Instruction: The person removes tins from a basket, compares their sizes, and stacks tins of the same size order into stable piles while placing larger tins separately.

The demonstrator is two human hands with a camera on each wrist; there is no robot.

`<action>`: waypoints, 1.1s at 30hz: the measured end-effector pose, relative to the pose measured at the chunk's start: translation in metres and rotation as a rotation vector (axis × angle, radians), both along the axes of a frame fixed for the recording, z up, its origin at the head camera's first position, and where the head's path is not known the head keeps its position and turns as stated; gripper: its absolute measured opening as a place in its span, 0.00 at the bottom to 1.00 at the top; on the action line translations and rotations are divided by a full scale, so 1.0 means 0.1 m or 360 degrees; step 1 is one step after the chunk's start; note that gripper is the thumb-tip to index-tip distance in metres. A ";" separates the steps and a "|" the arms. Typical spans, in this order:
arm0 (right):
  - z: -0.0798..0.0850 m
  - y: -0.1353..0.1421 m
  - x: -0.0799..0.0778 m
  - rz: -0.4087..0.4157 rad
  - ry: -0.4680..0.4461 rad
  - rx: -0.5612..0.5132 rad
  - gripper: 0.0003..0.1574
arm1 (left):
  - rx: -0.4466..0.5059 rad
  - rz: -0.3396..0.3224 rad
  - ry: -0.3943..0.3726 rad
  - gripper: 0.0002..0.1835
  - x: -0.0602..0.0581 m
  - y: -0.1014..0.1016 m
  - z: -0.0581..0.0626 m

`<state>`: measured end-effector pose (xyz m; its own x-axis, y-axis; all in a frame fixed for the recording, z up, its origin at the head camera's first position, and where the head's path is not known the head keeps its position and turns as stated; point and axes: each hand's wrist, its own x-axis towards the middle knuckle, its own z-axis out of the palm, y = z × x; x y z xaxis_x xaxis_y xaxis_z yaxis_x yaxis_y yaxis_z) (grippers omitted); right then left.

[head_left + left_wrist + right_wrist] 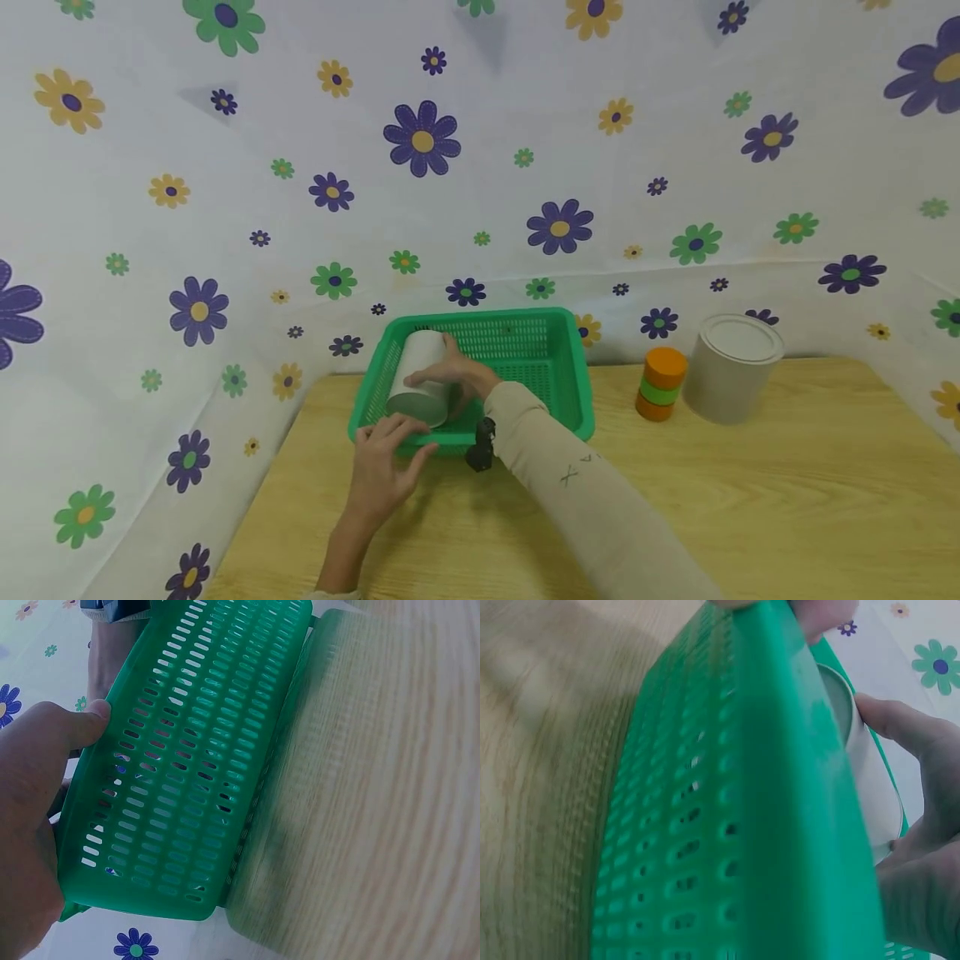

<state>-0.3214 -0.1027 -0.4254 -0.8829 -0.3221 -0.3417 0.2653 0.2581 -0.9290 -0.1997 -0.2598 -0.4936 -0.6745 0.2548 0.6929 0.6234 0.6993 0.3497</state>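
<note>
A white can (416,375) lies tilted in the left part of a green plastic basket (566,375), its round end facing me. My right hand (453,371) reaches over the near rim and grips the can, with thumb and fingers spread around its side. In the right wrist view, the thumb presses by the can's edge (840,697), and the basket wall hides much of the can. My left hand (382,467) holds the basket's near rim toward the left corner, fingers over the rim and thumb on the near side. The left wrist view shows that thumb against the slotted wall (180,765).
To the right of the basket stand an orange jar with a green band (660,385) and a larger white can with a lid (731,367). All rest on a wooden table (750,500). A flower-printed cloth (487,167) hangs behind and along the left side.
</note>
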 end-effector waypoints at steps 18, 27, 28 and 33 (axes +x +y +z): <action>-0.17 0.03 -0.16 -0.0025 -0.0083 -0.0126 0.78 | 0.0008 -0.0003 -0.0013 0.10 0.01 0.01 -0.02; -0.18 0.03 -0.16 -0.0063 -0.0082 -0.0089 0.78 | 0.0006 -0.0004 -0.0022 0.10 0.01 0.02 0.00; -0.18 0.03 -0.16 -0.0073 -0.0079 -0.0085 0.77 | 0.0004 -0.0002 -0.0018 0.10 0.01 0.01 0.00; -0.16 0.05 -0.12 -0.0092 -0.0101 -0.0135 0.76 | 0.0007 -0.0019 0.0007 0.10 0.00 -0.01 -0.02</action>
<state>-0.3337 -0.0979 -0.4419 -0.8783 -0.3014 -0.3711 0.3364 0.1618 -0.9277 -0.2002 -0.2605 -0.4954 -0.6684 0.2598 0.6970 0.6331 0.6906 0.3497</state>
